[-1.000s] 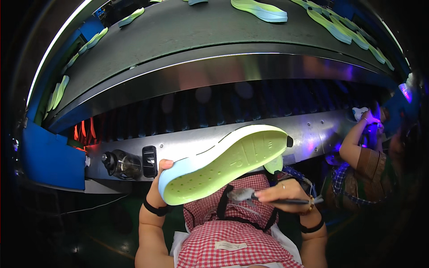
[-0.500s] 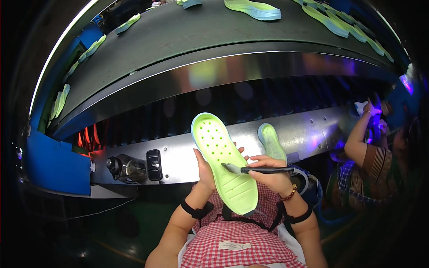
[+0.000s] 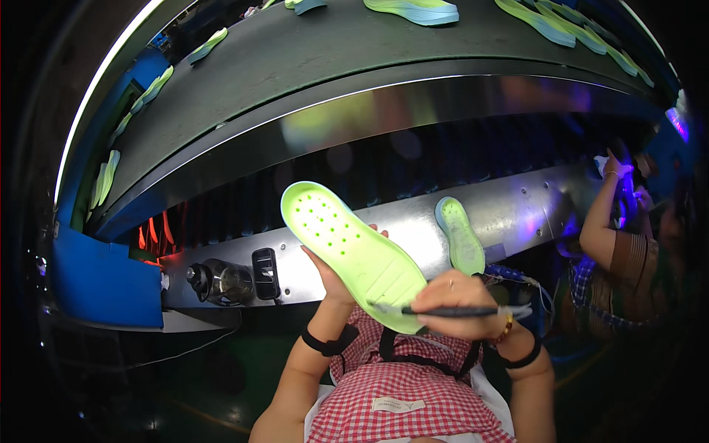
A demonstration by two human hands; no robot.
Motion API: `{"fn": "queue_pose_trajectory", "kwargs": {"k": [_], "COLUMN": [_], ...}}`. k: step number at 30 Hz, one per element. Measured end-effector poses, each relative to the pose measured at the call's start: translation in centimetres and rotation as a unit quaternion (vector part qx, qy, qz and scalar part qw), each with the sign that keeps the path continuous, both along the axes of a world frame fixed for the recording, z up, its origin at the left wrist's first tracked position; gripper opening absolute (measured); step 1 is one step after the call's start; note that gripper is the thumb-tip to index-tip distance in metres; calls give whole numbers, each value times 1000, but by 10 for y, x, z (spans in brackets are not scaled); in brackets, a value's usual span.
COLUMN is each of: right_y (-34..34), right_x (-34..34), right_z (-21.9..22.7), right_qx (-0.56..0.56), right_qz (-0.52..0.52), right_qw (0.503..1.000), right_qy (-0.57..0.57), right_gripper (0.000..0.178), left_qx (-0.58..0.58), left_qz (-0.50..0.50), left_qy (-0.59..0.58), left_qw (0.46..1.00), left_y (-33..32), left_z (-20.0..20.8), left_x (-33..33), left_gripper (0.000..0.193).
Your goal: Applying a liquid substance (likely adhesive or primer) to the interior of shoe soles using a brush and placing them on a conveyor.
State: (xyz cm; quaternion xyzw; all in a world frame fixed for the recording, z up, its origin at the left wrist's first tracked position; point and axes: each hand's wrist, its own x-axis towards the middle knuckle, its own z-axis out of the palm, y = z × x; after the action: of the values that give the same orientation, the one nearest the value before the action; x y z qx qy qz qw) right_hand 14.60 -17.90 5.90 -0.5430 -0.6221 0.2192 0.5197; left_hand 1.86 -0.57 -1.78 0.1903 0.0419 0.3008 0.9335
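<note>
A lime-green shoe midsole with pale blue edges lies tilted in my left hand, which is closed around its side from beneath. Small holes dot its far end, and shallow grooves cross the near half. My right hand grips a black-handled brush. The brush tip touches or hovers just over the near part of the midsole, smeared by motion. A second green midsole rests on the metal ledge, right of the held one.
Beyond the ledge runs a dark conveyor belt carrying several green-blue midsoles. A dark clear bottle and a black tray stand at the ledge's left. At the right, a co-worker's arm reaches toward purple light. A thin tube hangs near my right wrist.
The held midsole has turned, its far end swinging left. My right hand has moved the brush down toward the near end. The view has shifted slightly; midsoles on the belt have moved little.
</note>
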Motion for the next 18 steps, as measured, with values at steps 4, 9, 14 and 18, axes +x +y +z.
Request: {"fn": "queue_pose_trajectory", "kwargs": {"k": [4, 9, 14, 18], "right_y": [23, 6, -5, -18], "right_x": [-4, -11, 0, 11], "right_z": [1, 4, -4, 2], "right_qx": [41, 18, -20, -1], "right_qz": [-91, 1, 48, 73], "right_qw": [994, 1000, 999, 993], "right_qy": [-35, 16, -5, 96], "right_gripper": [19, 23, 23, 25], "left_qx": [-8, -1, 28, 39], "left_qz": [-24, 38, 33, 29], "left_qy": [-23, -25, -46, -43], "left_qw": [999, 999, 998, 998], "left_y": [-14, -5, 4, 12], "left_z": [13, 25, 30, 38], "left_x": [14, 8, 7, -1], "left_gripper": [89, 88, 87, 87]}}
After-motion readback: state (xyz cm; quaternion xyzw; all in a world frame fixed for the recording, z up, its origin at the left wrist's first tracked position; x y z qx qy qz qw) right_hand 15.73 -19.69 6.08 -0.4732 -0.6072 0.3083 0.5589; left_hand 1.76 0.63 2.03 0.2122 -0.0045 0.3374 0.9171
